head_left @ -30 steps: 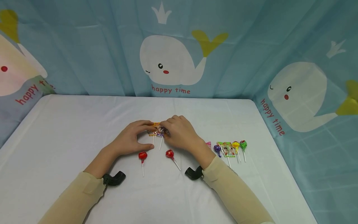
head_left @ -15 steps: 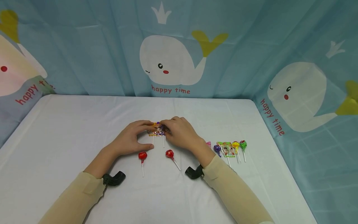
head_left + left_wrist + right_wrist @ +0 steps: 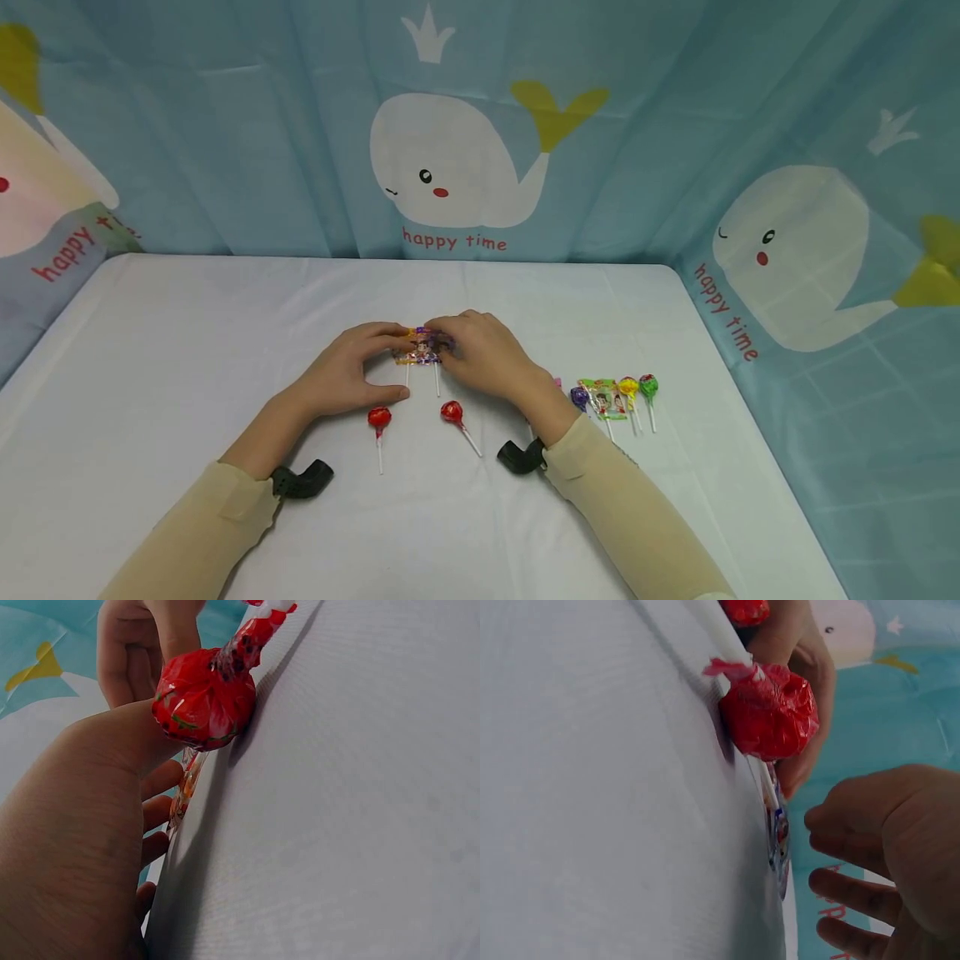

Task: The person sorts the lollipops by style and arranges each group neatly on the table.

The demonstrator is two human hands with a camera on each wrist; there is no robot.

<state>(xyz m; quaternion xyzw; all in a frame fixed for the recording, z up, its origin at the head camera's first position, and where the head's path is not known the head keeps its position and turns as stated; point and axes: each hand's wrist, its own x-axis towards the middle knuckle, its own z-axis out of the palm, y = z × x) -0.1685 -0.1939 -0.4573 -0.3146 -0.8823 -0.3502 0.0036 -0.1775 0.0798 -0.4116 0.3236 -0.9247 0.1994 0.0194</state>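
Held sweets: two flat wrapped lollipops, orange and purple, white sticks toward the person, mid-table.
Left hand: fingers curled, pinching the wrappers.
Right hand: pinching them too.
Nearby: two red lollipops just in front; more at right.
Table: white, bare toward edges.

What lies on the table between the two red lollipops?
Bare white table cloth between the left red lollipop and the right red lollipop, in the head view.

Beige long sleeves, bare hands, black wrist-mounted cameras, perhaps strapped under cuffs
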